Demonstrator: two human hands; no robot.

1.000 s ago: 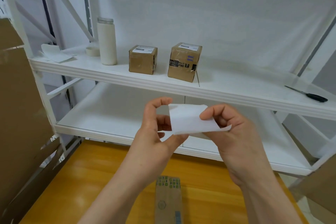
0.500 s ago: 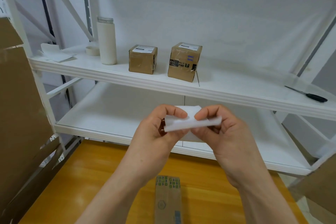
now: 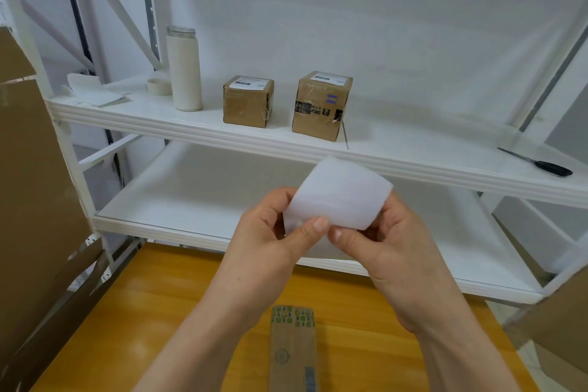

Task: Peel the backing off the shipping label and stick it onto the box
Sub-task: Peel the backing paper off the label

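Note:
I hold a white shipping label [image 3: 340, 197] in front of me, blurred and curved, its blank side toward me. My left hand [image 3: 270, 232] pinches its lower left edge with thumb and fingers. My right hand [image 3: 385, 245] grips the lower right part, thumb tip close to my left thumb. A narrow cardboard box [image 3: 294, 348] with green printing lies flat on the yellow table [image 3: 159, 312] below my hands. Two small cardboard boxes stand on the upper shelf, a left one [image 3: 248, 102] and a right one [image 3: 321, 105], each with a label on top.
A white bottle [image 3: 184, 70], a tape roll [image 3: 158, 86] and loose papers [image 3: 92, 92] sit at the left of the upper shelf [image 3: 413, 149]. A black-handled tool [image 3: 541, 164] lies at its right end. Large cardboard sheets [image 3: 31, 184] lean at the left.
The label went from flat, to folded low between both hands, to raised and curved upward now. My thumbs have come together at its lower edge.

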